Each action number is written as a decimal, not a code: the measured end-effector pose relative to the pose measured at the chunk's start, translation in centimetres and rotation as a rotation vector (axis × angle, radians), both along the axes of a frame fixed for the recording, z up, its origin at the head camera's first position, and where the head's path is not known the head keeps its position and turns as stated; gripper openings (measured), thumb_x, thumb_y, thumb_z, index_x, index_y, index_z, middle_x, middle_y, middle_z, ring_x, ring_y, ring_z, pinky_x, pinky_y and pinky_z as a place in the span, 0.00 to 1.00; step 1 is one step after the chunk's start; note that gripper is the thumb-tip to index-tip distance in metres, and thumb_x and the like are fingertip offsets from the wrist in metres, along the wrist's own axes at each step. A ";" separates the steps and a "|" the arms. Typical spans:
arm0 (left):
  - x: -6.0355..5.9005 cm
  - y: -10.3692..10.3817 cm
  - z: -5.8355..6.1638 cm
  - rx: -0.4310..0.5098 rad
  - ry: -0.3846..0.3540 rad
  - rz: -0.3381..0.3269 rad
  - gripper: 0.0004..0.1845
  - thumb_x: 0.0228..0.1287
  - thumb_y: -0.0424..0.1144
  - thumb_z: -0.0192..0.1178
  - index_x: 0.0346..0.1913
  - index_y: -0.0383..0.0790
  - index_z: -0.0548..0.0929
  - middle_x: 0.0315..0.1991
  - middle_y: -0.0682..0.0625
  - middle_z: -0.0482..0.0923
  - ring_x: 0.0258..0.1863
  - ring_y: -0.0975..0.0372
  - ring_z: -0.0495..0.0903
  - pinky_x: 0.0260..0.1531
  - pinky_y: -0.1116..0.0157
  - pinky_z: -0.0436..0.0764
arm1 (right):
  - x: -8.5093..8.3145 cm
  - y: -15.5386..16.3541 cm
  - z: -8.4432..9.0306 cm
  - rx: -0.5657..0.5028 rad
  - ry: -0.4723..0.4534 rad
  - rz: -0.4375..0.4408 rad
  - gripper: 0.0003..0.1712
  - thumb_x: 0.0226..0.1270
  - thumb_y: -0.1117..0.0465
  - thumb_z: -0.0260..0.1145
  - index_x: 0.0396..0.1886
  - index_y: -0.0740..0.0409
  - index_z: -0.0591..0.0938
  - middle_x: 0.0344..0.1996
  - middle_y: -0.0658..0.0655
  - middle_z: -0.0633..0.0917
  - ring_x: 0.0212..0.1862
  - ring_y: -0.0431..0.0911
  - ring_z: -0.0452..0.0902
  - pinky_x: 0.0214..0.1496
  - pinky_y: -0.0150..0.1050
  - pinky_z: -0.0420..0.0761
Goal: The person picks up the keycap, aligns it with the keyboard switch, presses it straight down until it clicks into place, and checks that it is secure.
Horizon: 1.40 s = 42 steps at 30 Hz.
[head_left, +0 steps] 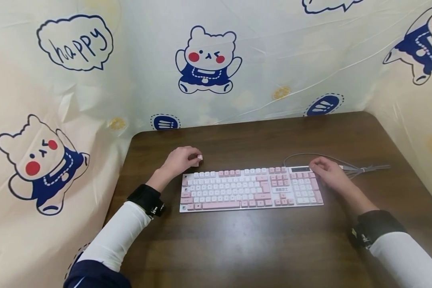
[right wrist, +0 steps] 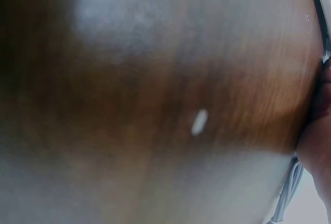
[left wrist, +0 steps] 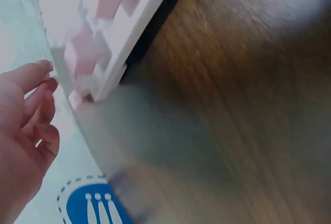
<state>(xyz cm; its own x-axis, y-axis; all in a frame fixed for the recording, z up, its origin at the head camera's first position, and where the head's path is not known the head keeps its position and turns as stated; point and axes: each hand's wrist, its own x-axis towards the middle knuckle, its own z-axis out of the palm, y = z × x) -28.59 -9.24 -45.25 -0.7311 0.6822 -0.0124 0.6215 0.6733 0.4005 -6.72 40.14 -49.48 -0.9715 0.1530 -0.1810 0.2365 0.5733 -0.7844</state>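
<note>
A pink and white keyboard (head_left: 236, 204) lies on the brown table, its keys facing up. Beyond its far left corner, my left hand (head_left: 178, 161) pinches a small pale keycap (head_left: 200, 157) between thumb and fingertips. Just below that, a second small pale piece (head_left: 196, 164) shows at the table by the fingers. The left wrist view has the left hand (left wrist: 23, 125) at its left edge, with the keyboard's corner (left wrist: 124, 58) close by. My right hand (head_left: 329, 173) grips the keyboard's far right corner with bent fingers; the right wrist view catches only part of this hand (right wrist: 316, 136).
A grey cable (head_left: 306, 154) leaves the keyboard's back edge and ends in a tied bundle (head_left: 363, 170) right of the right hand. The table (head_left: 245, 248) reaches toward me in front of the keyboard. Printed cloth (head_left: 273, 44) hangs behind and at both sides.
</note>
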 end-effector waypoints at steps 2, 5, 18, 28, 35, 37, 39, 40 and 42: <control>0.2 -0.8 0.4 0.010 -0.033 0.004 0.11 0.72 0.39 0.67 0.53 0.41 0.89 0.50 0.46 0.87 0.46 0.54 0.83 0.52 0.50 0.82 | 0.0 0.0 -0.1 -0.001 0.003 -0.003 0.24 0.84 0.47 0.55 0.60 0.65 0.75 0.20 0.52 0.75 0.20 0.47 0.72 0.21 0.41 0.71; 0.7 -2.2 0.7 0.017 -0.072 0.009 0.11 0.72 0.39 0.67 0.53 0.41 0.89 0.49 0.46 0.87 0.44 0.54 0.81 0.50 0.51 0.83 | 0.0 0.1 -0.1 0.003 0.001 -0.002 0.25 0.84 0.47 0.55 0.60 0.65 0.75 0.21 0.52 0.75 0.20 0.47 0.72 0.21 0.41 0.72; 2.4 -5.5 0.8 0.027 -0.202 0.007 0.12 0.71 0.39 0.68 0.54 0.42 0.89 0.49 0.49 0.88 0.44 0.56 0.81 0.53 0.53 0.83 | 0.3 0.0 0.1 -0.006 -0.034 0.002 0.28 0.84 0.44 0.53 0.63 0.65 0.73 0.22 0.54 0.76 0.21 0.47 0.72 0.22 0.41 0.72; 2.9 -6.3 0.3 0.022 -0.225 -0.002 0.13 0.72 0.40 0.67 0.55 0.43 0.89 0.50 0.48 0.87 0.45 0.56 0.79 0.54 0.53 0.82 | 0.1 -0.1 0.2 0.007 -0.031 0.009 0.28 0.84 0.44 0.53 0.63 0.65 0.73 0.22 0.54 0.76 0.21 0.47 0.72 0.21 0.41 0.73; 3.1 -6.7 0.2 0.053 -0.222 0.000 0.13 0.70 0.40 0.69 0.54 0.43 0.90 0.48 0.50 0.88 0.43 0.56 0.79 0.50 0.56 0.81 | 0.0 -0.1 0.3 0.020 -0.021 0.012 0.29 0.84 0.43 0.52 0.63 0.65 0.73 0.23 0.55 0.76 0.22 0.48 0.73 0.23 0.41 0.72; 3.1 -6.7 0.1 0.064 -0.210 -0.006 0.12 0.70 0.40 0.69 0.53 0.43 0.90 0.47 0.50 0.88 0.42 0.57 0.79 0.49 0.56 0.81 | 0.0 -0.1 0.4 0.016 -0.022 0.012 0.29 0.84 0.43 0.52 0.63 0.65 0.73 0.24 0.55 0.76 0.22 0.48 0.73 0.23 0.41 0.73; 3.2 -6.7 0.1 0.073 -0.195 -0.012 0.11 0.69 0.39 0.70 0.52 0.42 0.90 0.45 0.50 0.87 0.41 0.57 0.79 0.48 0.57 0.81 | 0.1 -0.2 0.4 0.014 -0.025 0.011 0.29 0.84 0.43 0.52 0.63 0.65 0.73 0.24 0.54 0.76 0.22 0.48 0.73 0.23 0.41 0.73; 3.3 -6.6 0.0 0.076 -0.187 -0.016 0.11 0.69 0.38 0.70 0.51 0.42 0.90 0.44 0.51 0.87 0.41 0.57 0.79 0.47 0.57 0.81 | 0.1 -0.2 0.5 0.014 -0.027 0.010 0.29 0.84 0.43 0.52 0.63 0.65 0.73 0.24 0.54 0.76 0.22 0.48 0.73 0.23 0.41 0.73; 3.4 -6.4 0.1 0.074 -0.168 -0.024 0.10 0.68 0.37 0.71 0.50 0.42 0.90 0.43 0.51 0.87 0.40 0.58 0.79 0.47 0.57 0.81 | 0.1 -0.2 0.5 0.016 -0.029 0.008 0.29 0.84 0.43 0.52 0.63 0.65 0.73 0.24 0.55 0.76 0.22 0.49 0.73 0.23 0.41 0.73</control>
